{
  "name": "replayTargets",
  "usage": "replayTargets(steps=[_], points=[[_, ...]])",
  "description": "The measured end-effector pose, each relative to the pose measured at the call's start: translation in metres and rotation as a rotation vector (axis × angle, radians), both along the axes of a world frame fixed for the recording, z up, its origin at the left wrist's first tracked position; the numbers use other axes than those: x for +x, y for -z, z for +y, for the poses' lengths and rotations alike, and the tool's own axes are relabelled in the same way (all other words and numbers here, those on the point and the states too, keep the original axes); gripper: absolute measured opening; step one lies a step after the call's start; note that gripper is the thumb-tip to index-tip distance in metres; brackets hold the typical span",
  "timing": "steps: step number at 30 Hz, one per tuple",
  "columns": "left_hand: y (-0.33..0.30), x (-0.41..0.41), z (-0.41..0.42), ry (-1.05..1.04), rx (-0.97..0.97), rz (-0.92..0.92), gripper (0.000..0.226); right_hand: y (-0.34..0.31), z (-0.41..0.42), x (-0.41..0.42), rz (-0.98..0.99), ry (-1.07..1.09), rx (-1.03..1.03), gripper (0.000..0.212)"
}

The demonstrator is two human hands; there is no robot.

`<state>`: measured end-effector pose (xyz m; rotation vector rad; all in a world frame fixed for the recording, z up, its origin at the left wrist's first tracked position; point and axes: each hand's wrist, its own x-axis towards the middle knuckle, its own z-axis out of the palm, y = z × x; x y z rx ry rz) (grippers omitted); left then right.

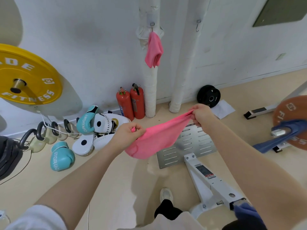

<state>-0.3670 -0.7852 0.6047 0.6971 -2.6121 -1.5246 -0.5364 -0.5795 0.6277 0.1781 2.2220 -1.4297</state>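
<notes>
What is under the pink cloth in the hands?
Below the pink cloth, held by the left hand and right hand, lie beige floor and a slotted metal plate; the cloth covers part of it.

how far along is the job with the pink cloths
Done: one pink cloth hangs from a hook on the pipe. In hand: the left hand and right hand pinch a second pink cloth, stretched between them. Left, probably: hanging it on the bare hook; a blue cloth lies over the barbell end.

Pink cloth (154, 140), yellow weight plate (33, 77)
</notes>
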Motion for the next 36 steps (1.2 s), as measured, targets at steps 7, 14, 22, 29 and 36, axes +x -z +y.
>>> replayTargets(steps=[7,14,22,29,36], points=[[0.001,-0.048,-0.016,-0.397,0.515,-0.175,0.041,-0.006,0.017,-0.04,-0.157,-0.203,0.06,0.016],[0.019,-0.065,-0.025,-0.637,0.874,-0.211,0.055,0.002,0.019,-0.073,0.102,-0.637,0.303,0.019],[0.014,-0.09,-0.025,-0.505,1.065,0.022,0.014,0.015,0.012,-0.102,0.194,-0.104,-0.013,0.027],[0.005,-0.112,-0.018,-0.489,0.969,0.08,0.017,0.003,0.011,-0.117,0.181,0.062,-0.118,0.024],[0.007,-0.129,-0.02,-0.597,0.692,0.04,0.022,0.0,0.007,-0.117,-0.014,0.103,-0.116,0.016]])
